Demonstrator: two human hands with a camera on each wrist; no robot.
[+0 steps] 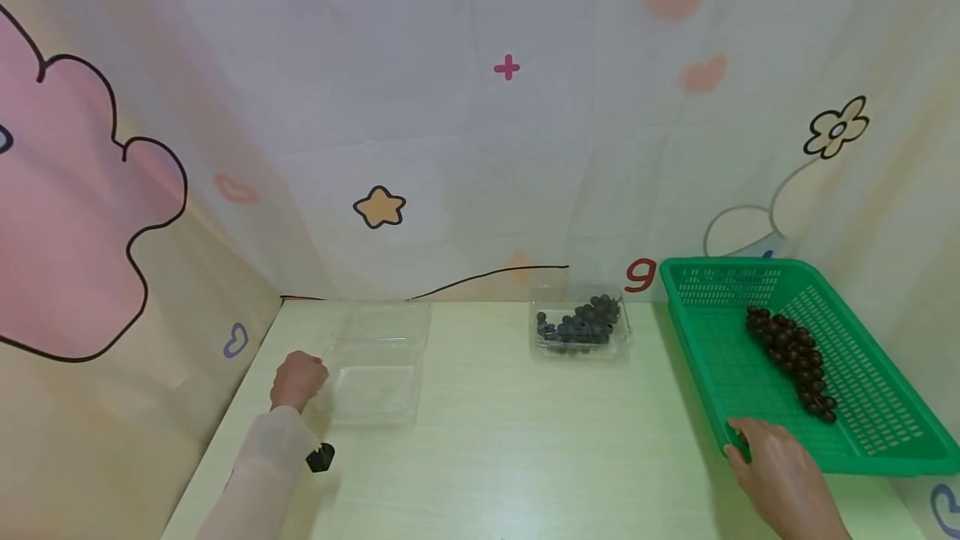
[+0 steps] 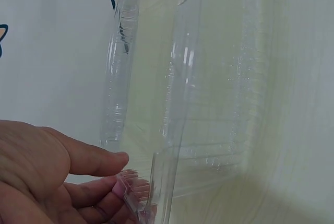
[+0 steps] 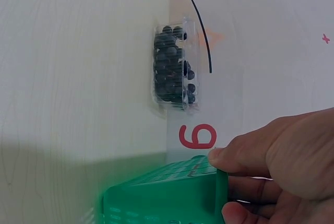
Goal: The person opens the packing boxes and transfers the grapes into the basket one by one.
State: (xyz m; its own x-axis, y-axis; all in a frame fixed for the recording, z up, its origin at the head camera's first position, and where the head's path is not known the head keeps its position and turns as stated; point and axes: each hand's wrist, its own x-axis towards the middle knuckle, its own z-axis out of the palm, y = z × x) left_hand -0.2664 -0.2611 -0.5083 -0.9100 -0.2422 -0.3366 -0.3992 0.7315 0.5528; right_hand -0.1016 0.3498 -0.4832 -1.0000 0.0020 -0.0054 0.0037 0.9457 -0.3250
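An open clear plastic clamshell box [image 1: 375, 397] lies at the left of the table, its hinged lid [image 1: 384, 323] folded toward the back. At its left edge is my left hand [image 1: 298, 380]; in the left wrist view the thumb [image 2: 99, 160] and fingers pinch the box's rim [image 2: 136, 188]. My right hand [image 1: 783, 473] grips the near left corner of a green plastic basket [image 1: 686, 348], with the thumb and fingers on either side of its rim [image 3: 222, 190]. Inside the basket lies a bunch of dark red grapes [image 1: 795, 361].
At the back of the table, between the clear box and the basket, stands another clear plastic box [image 1: 538, 348] filled with dark grapes [image 1: 581, 327]. A patterned curtain [image 1: 465, 148] hangs right behind the table and along its left side. A small black object [image 1: 320, 457] shows by the left sleeve.
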